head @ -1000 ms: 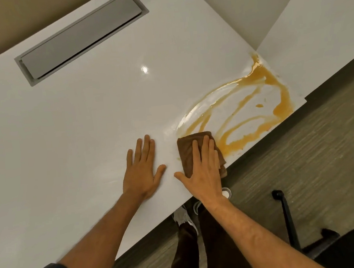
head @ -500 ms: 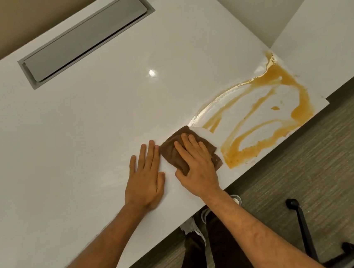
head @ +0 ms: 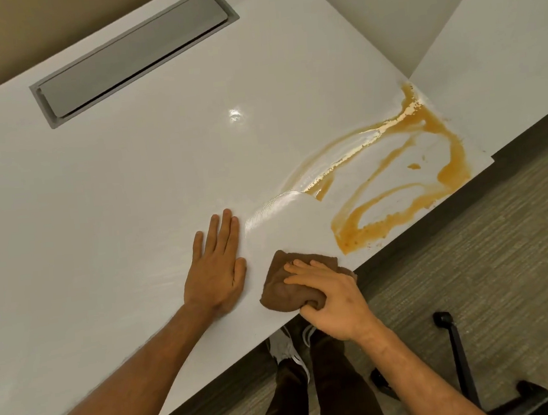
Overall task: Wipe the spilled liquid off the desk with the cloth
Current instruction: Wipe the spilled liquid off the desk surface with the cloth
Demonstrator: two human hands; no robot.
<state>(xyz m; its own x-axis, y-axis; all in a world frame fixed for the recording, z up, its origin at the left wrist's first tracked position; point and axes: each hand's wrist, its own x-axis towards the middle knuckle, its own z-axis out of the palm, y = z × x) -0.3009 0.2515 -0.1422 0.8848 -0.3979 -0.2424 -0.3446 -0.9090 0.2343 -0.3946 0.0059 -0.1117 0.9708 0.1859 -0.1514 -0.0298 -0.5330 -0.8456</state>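
Observation:
An orange-brown spill (head: 398, 195) spreads in looping streaks over the right corner of the white desk (head: 100, 224). A brown cloth (head: 283, 286) lies bunched at the desk's front edge, left of the spill. My right hand (head: 331, 298) grips the cloth from above, fingers curled into it. My left hand (head: 216, 266) rests flat on the desk just left of the cloth, fingers together, holding nothing. A faint wet arc of wiped surface (head: 276, 207) shows between my left hand and the spill.
A grey cable hatch (head: 130, 53) is set into the desk at the back left. A second white desk (head: 502, 51) adjoins on the right. Below the edge are my legs and shoes (head: 289, 349), grey carpet, and a black chair base (head: 462, 366).
My right hand has pulled the cloth back toward the front edge and bunched it up, leaving a wiped arc. The left end of the spill is gone. My left hand stays flat.

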